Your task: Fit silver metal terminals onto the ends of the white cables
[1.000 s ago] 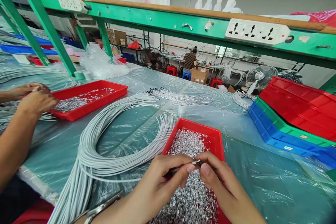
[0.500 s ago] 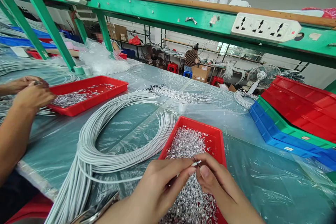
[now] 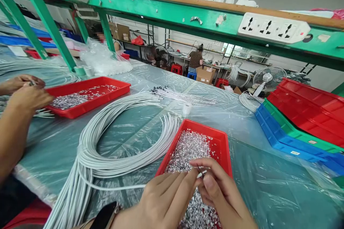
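Observation:
My left hand (image 3: 163, 196) pinches the end of a thin white cable (image 3: 118, 187) whose tip (image 3: 201, 174) pokes out between both hands. My right hand (image 3: 220, 193) is closed in a pinch right at that tip, holding something too small to make out. Both hands hover over the near end of a red tray (image 3: 219, 143) filled with small silver metal pieces (image 3: 188, 148). A large coil of grey-white cables (image 3: 107, 139) lies to the left on the plastic-covered table (image 3: 268, 186).
A co-worker's hands (image 3: 24, 93) work at the left beside a second red tray (image 3: 88, 94) of metal pieces. Stacked red, green and blue trays (image 3: 295, 121) sit at the right. A green shelf frame (image 3: 161, 10) with a power strip (image 3: 272, 28) runs overhead.
My hands have drifted slightly down and nearer to me over the tray, still pinching the cable tip. The co-worker's hands shifted a little to the left.

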Demonstrator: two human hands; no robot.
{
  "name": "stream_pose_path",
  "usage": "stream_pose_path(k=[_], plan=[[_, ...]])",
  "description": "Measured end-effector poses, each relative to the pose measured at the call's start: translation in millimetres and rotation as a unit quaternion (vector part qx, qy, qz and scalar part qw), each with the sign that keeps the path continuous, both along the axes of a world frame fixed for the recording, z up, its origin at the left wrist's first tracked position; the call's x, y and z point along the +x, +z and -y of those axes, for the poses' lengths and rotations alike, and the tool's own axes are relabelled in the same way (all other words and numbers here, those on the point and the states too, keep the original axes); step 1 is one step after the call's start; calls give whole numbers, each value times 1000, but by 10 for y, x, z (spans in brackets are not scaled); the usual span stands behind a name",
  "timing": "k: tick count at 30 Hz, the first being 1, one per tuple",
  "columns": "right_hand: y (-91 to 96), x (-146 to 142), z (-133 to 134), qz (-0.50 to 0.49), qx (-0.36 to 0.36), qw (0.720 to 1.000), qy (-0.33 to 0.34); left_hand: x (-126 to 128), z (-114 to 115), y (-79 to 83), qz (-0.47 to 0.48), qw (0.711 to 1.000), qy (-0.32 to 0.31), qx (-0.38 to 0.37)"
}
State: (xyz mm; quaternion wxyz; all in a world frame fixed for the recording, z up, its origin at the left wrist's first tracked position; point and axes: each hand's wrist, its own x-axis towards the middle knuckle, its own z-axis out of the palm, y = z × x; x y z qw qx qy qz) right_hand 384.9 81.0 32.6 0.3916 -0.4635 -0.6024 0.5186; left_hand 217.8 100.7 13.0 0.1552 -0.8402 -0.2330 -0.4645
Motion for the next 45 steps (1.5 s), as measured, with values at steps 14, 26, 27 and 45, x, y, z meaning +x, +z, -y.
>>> stream_pose_path(k=[14, 26, 27, 45], plan=[[166, 100, -43, 5, 98, 994, -46, -45, -42, 149, 30, 999, 2, -38], [202, 234, 23, 240, 343, 908, -31, -94, -32, 188, -99, 995, -19, -5], [207, 239, 25, 237, 334, 912, -26, -91, -40, 194, -106, 994, -23, 1], [298, 336, -194, 1, -103, 984, 145, -76, -104, 105, -147, 982, -119, -9]])
